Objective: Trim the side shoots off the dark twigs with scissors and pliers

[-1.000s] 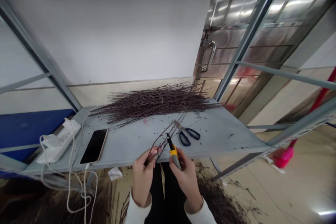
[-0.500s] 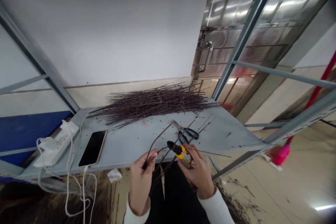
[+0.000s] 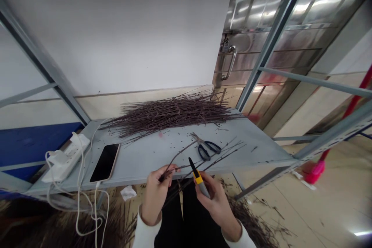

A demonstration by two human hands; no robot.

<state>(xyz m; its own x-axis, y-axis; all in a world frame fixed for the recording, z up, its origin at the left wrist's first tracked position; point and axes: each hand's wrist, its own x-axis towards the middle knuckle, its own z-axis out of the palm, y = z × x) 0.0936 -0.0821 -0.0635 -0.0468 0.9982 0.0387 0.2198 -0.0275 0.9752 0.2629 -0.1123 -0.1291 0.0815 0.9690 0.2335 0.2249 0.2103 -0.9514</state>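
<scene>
My left hand (image 3: 157,190) is closed on a few thin dark twigs (image 3: 181,150) near the shelf's front edge; one curves up to the right. My right hand (image 3: 213,199) grips yellow-and-grey pliers (image 3: 199,179), seen edge-on with the dark jaws pointing up. More twigs lie across my lap and the shelf edge, close to both hands. Scissors with dark blue handles (image 3: 208,149) rest on the shelf beyond the pliers. Behind them is a large pile of dark twigs (image 3: 174,114).
On the left of the shelf (image 3: 136,162) are a phone (image 3: 104,162) and a white power strip (image 3: 66,159) with cables. Metal posts rise at both sides. Twigs litter the floor, and a pink broom head (image 3: 314,171) stands at the right.
The pliers have turned in my right hand from face-on to edge-on. Several twigs near the scissors lie differently, further right. My left hand still holds its twigs.
</scene>
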